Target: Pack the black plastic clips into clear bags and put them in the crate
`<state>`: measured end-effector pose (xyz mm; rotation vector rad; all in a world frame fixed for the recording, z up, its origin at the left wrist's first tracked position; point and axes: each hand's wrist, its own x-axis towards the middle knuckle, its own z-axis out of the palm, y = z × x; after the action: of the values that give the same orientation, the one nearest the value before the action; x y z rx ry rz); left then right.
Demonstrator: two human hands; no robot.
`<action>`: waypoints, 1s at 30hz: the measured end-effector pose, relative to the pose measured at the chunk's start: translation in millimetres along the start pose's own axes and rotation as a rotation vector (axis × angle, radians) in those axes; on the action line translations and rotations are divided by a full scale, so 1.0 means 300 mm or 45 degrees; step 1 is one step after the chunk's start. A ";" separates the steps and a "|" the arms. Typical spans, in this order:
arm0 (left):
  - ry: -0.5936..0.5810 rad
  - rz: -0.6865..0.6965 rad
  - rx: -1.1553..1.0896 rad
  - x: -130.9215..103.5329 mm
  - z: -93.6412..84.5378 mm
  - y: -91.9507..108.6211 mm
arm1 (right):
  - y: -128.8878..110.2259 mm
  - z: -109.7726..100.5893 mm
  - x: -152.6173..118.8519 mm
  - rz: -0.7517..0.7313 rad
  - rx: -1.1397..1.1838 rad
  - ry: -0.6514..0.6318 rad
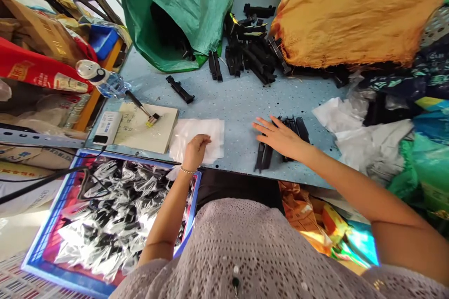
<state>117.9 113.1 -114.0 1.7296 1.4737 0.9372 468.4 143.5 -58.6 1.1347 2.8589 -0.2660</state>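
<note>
On the blue speckled table (238,103), my left hand (197,149) rests over a stack of clear plastic bags (213,131), its fingers curled together; whether they pinch a bag is too small to tell. My right hand (280,139) is spread, palm down, over a row of black plastic parts (264,155) near the front edge. More of these parts stick out behind and beside it. A single black part (180,89) lies further back on the left, and a heap of them (257,56) sits at the back.
A green sack (203,4) lies open at back left, an orange sack (351,14) at back right. Left are a bottle (105,79), a notepad (164,126) and a brush (138,104). A blue-rimmed crate (45,238) of bagged parts stands below. White plastic (372,145) lies right.
</note>
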 end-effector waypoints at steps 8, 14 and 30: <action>-0.048 0.040 0.206 -0.010 0.021 0.009 | -0.198 0.058 0.093 0.314 1.779 -0.068; -0.034 0.081 0.382 -0.022 0.012 -0.030 | -0.329 0.088 0.115 0.619 1.361 -0.162; -0.144 0.534 0.175 -0.125 -0.051 0.216 | -0.498 0.068 0.164 0.194 1.944 0.249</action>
<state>134.0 67.8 -54.7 2.2089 1.1455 0.9425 330.0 66.2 -63.3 1.3991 2.3012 -2.6399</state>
